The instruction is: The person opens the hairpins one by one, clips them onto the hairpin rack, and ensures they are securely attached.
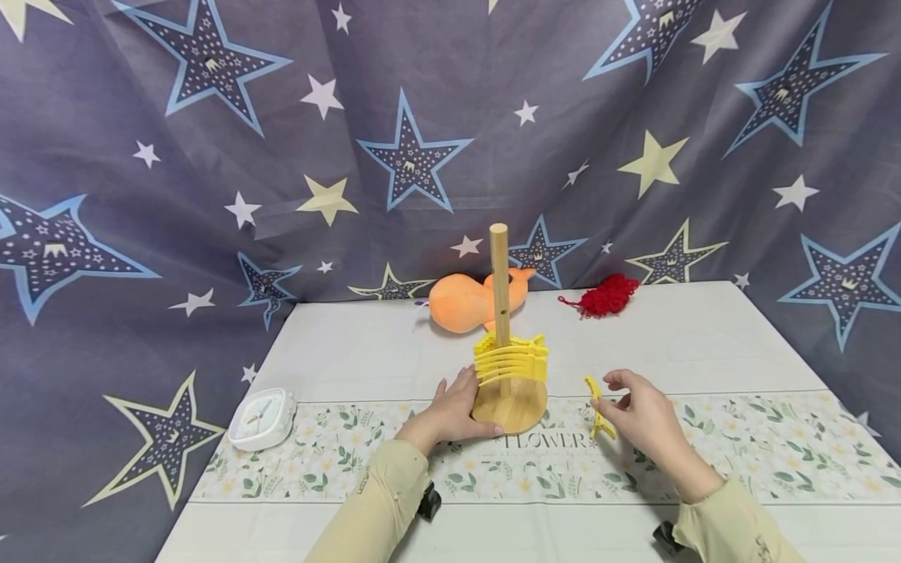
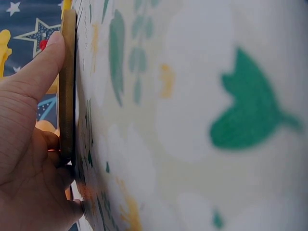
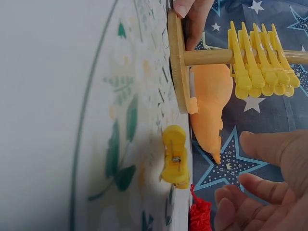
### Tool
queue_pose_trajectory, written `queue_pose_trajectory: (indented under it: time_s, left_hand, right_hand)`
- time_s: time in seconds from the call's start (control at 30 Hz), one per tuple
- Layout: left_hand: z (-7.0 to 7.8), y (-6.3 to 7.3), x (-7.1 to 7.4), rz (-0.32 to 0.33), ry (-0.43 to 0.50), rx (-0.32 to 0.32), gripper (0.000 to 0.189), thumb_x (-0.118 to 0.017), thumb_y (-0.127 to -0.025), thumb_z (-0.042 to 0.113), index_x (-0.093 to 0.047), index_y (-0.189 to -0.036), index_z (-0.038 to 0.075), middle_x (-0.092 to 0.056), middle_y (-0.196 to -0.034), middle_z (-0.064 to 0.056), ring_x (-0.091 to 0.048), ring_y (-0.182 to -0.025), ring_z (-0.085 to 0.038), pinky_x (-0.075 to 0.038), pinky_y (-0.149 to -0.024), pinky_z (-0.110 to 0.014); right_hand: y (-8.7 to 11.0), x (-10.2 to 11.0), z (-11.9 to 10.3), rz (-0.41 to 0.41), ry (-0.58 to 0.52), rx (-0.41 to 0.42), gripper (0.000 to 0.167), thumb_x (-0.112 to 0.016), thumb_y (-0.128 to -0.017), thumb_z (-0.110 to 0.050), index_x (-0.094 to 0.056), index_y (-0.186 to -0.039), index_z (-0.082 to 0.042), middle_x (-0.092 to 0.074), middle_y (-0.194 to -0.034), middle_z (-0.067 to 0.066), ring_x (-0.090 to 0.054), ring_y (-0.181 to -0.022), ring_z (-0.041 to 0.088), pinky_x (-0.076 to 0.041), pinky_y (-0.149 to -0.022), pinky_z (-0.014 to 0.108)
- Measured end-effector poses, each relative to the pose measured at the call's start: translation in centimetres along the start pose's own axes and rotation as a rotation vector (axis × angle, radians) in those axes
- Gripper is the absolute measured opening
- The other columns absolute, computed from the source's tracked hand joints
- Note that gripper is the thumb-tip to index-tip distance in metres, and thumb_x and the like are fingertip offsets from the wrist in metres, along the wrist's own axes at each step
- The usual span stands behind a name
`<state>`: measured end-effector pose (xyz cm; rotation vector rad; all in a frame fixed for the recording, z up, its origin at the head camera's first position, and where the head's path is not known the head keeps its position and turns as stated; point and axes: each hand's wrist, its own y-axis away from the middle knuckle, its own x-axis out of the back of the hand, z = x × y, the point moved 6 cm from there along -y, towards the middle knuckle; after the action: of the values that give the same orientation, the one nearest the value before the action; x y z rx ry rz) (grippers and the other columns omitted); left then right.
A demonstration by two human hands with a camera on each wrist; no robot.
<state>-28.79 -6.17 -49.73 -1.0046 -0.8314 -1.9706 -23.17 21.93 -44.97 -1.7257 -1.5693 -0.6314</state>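
A wooden stand has a round base and an upright post. Several yellow spring clips are clamped around its post, stacked one over another. My left hand holds the base at its left side, the thumb along the front edge and the fingers farther back; the left wrist view shows the thumb on the rim. A single yellow clip lies on the table to the right of the stand. Beside it hovers my right hand, fingers loosely bent and apart from the clip in the right wrist view.
An orange plush toy lies behind the stand, and a bundle of red yarn lies at the back right. On the left stands a white clock. A flower-printed strip crosses the white tabletop; a star-patterned curtain hangs behind.
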Motion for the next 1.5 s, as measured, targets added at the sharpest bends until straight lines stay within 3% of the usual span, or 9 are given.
queue_pose_trajectory:
  time_s: [0.3, 0.63, 0.8, 1.03, 1.3, 1.5]
  left_hand:
    - [0.2, 0.1, 0.2, 0.011, 0.001, -0.006, 0.11, -0.069, -0.081, 0.061, -0.008, -0.158, 0.01, -0.006, -0.163, -0.01, -0.004, -0.149, -0.027, -0.001, -0.117, -0.055]
    - [0.4, 0.2, 0.2, 0.014, 0.0, -0.013, 0.11, -0.07, -0.082, 0.058, -0.008, -0.157, 0.008, -0.006, -0.163, -0.012, -0.004, -0.149, -0.029, -0.001, -0.117, -0.056]
    - [0.2, 0.1, 0.0, 0.014, -0.002, -0.009, 0.112, -0.069, -0.081, 0.061, -0.007, -0.158, 0.009, -0.006, -0.163, -0.011, -0.004, -0.149, -0.028, -0.001, -0.117, -0.055]
    - [0.2, 0.1, 0.1, 0.011, -0.002, -0.006, 0.112, -0.069, -0.081, 0.062, -0.006, -0.158, 0.01, -0.005, -0.163, -0.009, -0.003, -0.149, -0.026, -0.001, -0.117, -0.054]
    - [0.1, -0.1, 0.1, 0.014, -0.003, -0.006, 0.112, -0.069, -0.08, 0.062, -0.006, -0.158, 0.011, -0.005, -0.163, -0.009, -0.003, -0.149, -0.026, 0.0, -0.117, -0.054]
    - [0.2, 0.1, 0.1, 0.01, 0.003, -0.002, 0.112, -0.069, -0.081, 0.061, -0.005, -0.158, 0.012, -0.004, -0.163, -0.008, -0.003, -0.149, -0.026, 0.0, -0.117, -0.053]
  right_hand:
    - [0.4, -1.4, 1.2, -0.161, 0.08, -0.105, 0.048, -0.077, -0.084, -0.033, -0.057, -0.111, 0.002, -0.064, -0.098, 0.014, -0.06, -0.081, 0.024, -0.05, -0.068, 0.043]
    - [0.7, -2.2, 1.6, -0.275, 0.171, -0.192, 0.052, -0.079, -0.077, -0.046, -0.054, -0.093, -0.004, -0.05, -0.075, 0.004, -0.046, -0.064, 0.019, -0.034, -0.055, 0.031]
    - [0.8, -2.6, 1.6, -0.311, 0.219, -0.203, 0.054, -0.079, -0.076, -0.052, -0.052, -0.087, -0.006, -0.049, -0.072, 0.004, -0.045, -0.064, 0.019, -0.033, -0.054, 0.03]
    - [0.6, -2.7, 1.7, -0.33, 0.243, -0.211, 0.053, -0.08, -0.073, -0.053, -0.054, -0.083, -0.008, -0.05, -0.073, 0.003, -0.046, -0.064, 0.019, -0.033, -0.054, 0.031]
    - [0.4, -2.5, 1.6, -0.302, 0.234, -0.183, 0.044, -0.079, -0.078, -0.038, -0.046, -0.066, -0.011, -0.039, -0.06, 0.002, -0.037, -0.054, 0.017, -0.027, -0.049, 0.029]
    - [0.2, -1.8, 1.9, -0.276, 0.219, -0.159, 0.033, -0.075, -0.083, -0.035, -0.057, -0.078, -0.008, -0.05, -0.068, 0.003, -0.043, -0.06, 0.018, -0.033, -0.053, 0.031]
